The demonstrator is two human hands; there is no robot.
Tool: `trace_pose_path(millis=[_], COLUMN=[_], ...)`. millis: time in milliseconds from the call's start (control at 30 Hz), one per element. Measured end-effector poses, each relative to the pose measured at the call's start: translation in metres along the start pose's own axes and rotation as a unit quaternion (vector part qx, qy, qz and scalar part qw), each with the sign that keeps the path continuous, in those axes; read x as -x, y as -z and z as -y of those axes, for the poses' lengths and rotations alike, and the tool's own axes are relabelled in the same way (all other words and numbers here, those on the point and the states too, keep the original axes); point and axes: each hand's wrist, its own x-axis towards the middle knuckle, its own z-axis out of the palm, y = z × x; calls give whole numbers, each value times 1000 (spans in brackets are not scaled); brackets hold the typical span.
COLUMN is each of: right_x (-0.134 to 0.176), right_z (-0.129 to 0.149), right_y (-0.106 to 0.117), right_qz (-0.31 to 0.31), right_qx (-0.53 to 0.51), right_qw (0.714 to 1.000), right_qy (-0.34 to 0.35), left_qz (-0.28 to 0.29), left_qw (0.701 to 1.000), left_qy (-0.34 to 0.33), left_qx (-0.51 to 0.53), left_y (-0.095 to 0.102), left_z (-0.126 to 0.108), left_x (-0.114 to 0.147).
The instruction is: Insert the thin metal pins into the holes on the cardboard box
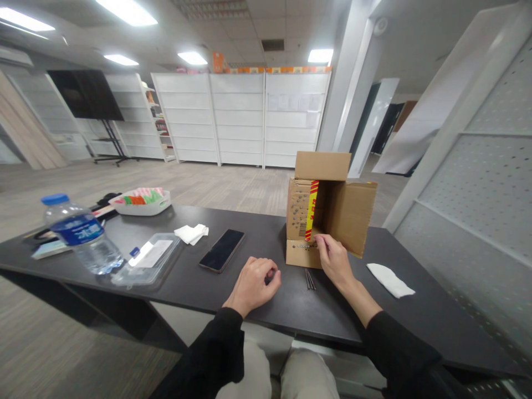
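On the dark table stands an open cardboard box [298, 210], its flaps spread, with a red-and-yellow tape strip [311, 210]. Many small holes or dots mark its left flap, and a row of small marks crosses its lower flap. My right hand [334, 259] is at the lower flap, thumb and forefinger pinched together; whatever they hold is too small to make out. Just below lie several thin metal rods [310, 279], like nails or screws. My left hand [254, 282] rests on the table to the left, fingers curled in, its palm hidden.
A phone [222, 250], folded tissue [192, 234], clear plastic case [149, 260] and water bottle [81, 235] lie or stand leftward. Behind is a white basket [141, 209] of colourful packets. Another tissue [389, 280] lies right, near a perforated panel [486, 205].
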Motion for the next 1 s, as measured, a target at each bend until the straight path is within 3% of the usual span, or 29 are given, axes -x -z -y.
trace_pose_path(millis=[300, 500, 667, 1000], right_x=[1, 4, 6, 11], right_z=[-5, -6, -5, -2], right_y=[-3, -3, -4, -4], right_qz=[8, 19, 25, 39], right_qx=[-18, 30, 107, 107], right_qw=[999, 998, 994, 992], right_qy=[27, 43, 15, 51], left_qz=[-3, -3, -4, -4], left_qw=[1000, 1000, 1000, 1000], left_qy=[-1, -1, 0, -5], left_qx=[-3, -3, -3, -1], left_y=[-2, -1, 0, -2], left_z=[1, 0, 1, 2], left_x=[0, 0, 0, 0])
